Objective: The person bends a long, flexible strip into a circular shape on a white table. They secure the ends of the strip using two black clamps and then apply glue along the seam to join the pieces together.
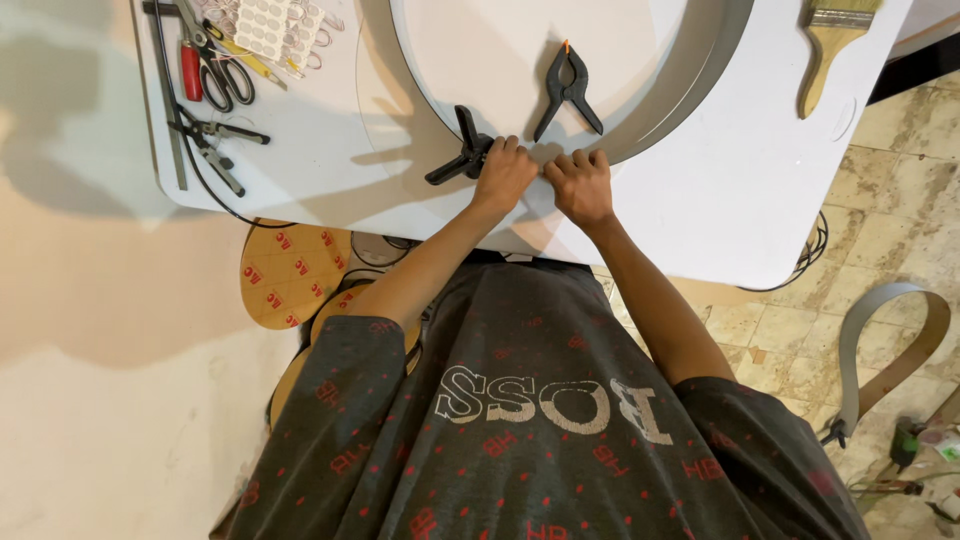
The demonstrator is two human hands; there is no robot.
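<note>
A large ring made of a grey band [690, 95] lies on the white table [740, 200], with a white round panel [480, 50] inside it. Both my hands sit side by side at the ring's near edge, fingers curled down over the band. My left hand [503, 175] touches a black spring clamp [458, 152] that grips the band just to its left. My right hand [581, 186] pinches the band beside it. A second black spring clamp [568, 90] lies on the panel just beyond my knuckles.
Scissors [225, 75], pliers [213, 145], a red-handled tool [191, 70] and a sheet of adhesive pads [265, 25] lie at the table's left. A paintbrush [830, 45] is at the far right. Round tape-backed discs [290, 272] lean under the table. A loose grey strip [885, 335] curls on the tiled floor.
</note>
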